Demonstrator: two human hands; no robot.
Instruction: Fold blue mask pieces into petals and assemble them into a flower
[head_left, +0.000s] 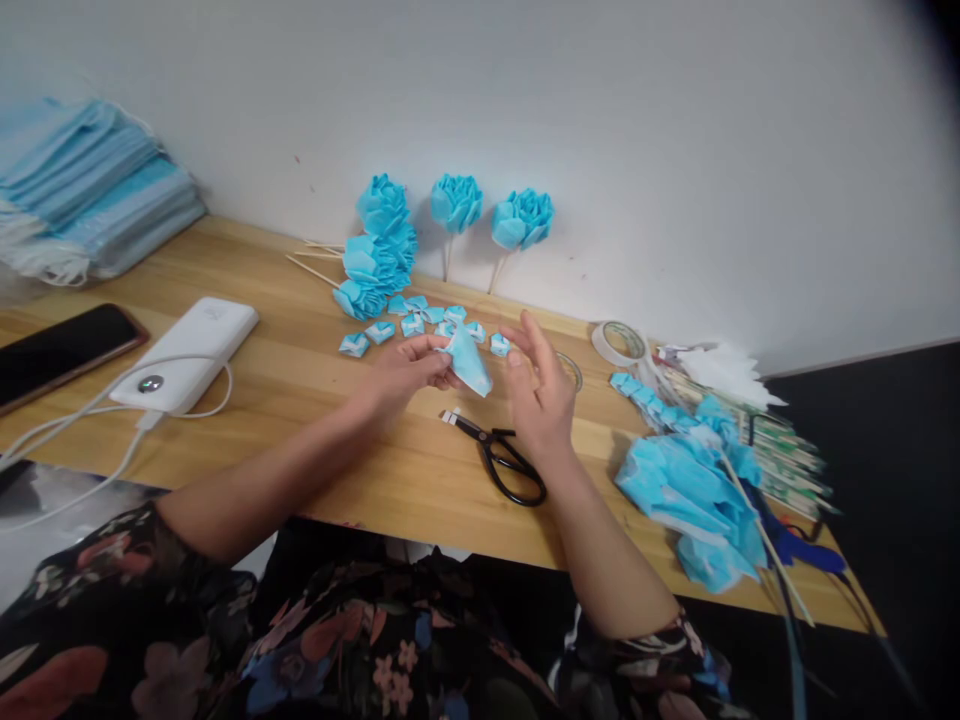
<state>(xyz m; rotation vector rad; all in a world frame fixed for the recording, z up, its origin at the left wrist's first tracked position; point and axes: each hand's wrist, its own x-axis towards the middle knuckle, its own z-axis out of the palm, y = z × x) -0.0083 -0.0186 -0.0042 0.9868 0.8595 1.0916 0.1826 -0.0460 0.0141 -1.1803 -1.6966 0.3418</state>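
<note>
My left hand pinches a folded piece of blue mask fabric above the middle of the table. To the right of that piece my right hand is raised with its fingers apart and nothing in them. Black-handled scissors lie on the wood below the two hands. Behind the hands are several small folded blue pieces, partly covered by the held fabric. A ring-shaped roll is half hidden behind my right hand.
Blue fabric roses on sticks stand or lie by the wall. Stacked masks, a phone and a cabled white power bank are at left. At right are a tape roll, crumpled blue fabric and a blue-handled tool.
</note>
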